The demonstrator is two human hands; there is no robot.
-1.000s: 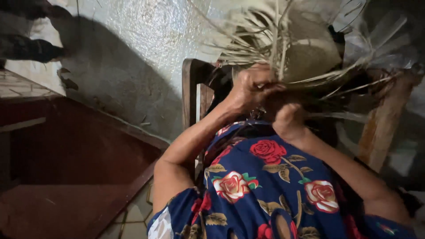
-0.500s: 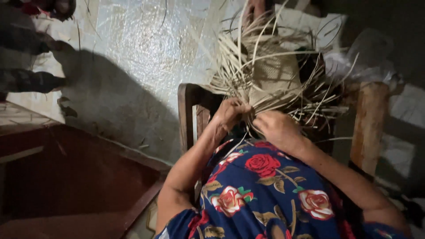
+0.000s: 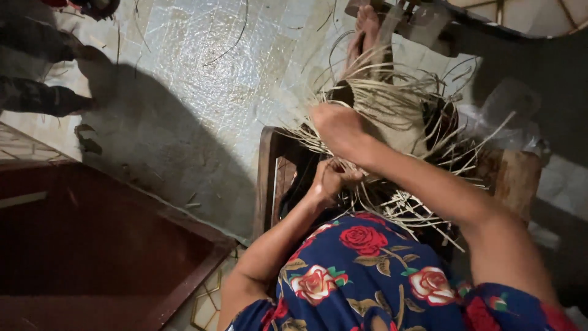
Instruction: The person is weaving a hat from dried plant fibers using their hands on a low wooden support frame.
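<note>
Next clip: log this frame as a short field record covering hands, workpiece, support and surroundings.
left hand: closed on pale straw strands at the near edge of the weave
right hand: raised over the weave, fist-like; grip contents not visible
workpiece: half-woven straw piece with loose strands fanning outward
support: wooden chair frame under the weave
clothing: blue floral dress in the foreground
floor: pale tiles with stray strands
other: bare foot beyond the weave; dark red step on the left of the picture
</note>
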